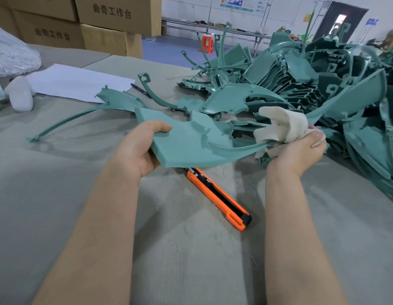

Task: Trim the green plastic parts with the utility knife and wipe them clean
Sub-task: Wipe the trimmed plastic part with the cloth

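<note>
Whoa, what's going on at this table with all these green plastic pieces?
A person is wiping one green plastic part. The left hand grips its flat wide end and holds it above the table. The right hand holds a cream cloth bunched around the part's thin curved arm. The orange utility knife lies on the table beneath the part, in nobody's hand. A big pile of similar green parts sits to the right, and a separate part lies flat at the left.

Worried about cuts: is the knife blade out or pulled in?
Cannot tell. The knife lies on the table, its front end hidden under the green part the left hand holds.
</note>
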The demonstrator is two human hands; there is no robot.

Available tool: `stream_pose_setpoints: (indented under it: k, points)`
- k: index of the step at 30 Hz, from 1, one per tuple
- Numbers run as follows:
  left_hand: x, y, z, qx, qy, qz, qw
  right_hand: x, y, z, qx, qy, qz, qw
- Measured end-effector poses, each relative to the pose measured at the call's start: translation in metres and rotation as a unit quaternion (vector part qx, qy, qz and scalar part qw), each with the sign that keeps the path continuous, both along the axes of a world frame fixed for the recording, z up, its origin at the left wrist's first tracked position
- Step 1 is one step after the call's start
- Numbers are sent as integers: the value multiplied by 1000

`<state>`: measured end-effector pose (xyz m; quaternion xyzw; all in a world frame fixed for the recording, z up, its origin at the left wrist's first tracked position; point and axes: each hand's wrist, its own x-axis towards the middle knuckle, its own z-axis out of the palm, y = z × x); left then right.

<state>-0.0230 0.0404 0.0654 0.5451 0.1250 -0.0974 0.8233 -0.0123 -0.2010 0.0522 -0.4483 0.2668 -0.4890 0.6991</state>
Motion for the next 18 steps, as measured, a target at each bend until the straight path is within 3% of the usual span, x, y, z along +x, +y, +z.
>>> stream_pose_setpoints:
  k: [4, 7, 11, 18]
  points:
    - [0, 0, 0, 17, 4, 1, 1000, -3, -4, 2, 66, -37, 99, 992]
    - [0, 1, 0, 20, 2, 5, 1000, -1, 4, 1, 14, 23, 191, 981]
    - [1, 3, 0, 23, -3, 8, 1000, 4, 7, -3, -103, 101, 164, 976]
    - [-1, 7, 0, 31, -3, -14, 999, 5, 3, -4, -106, 100, 83, 986]
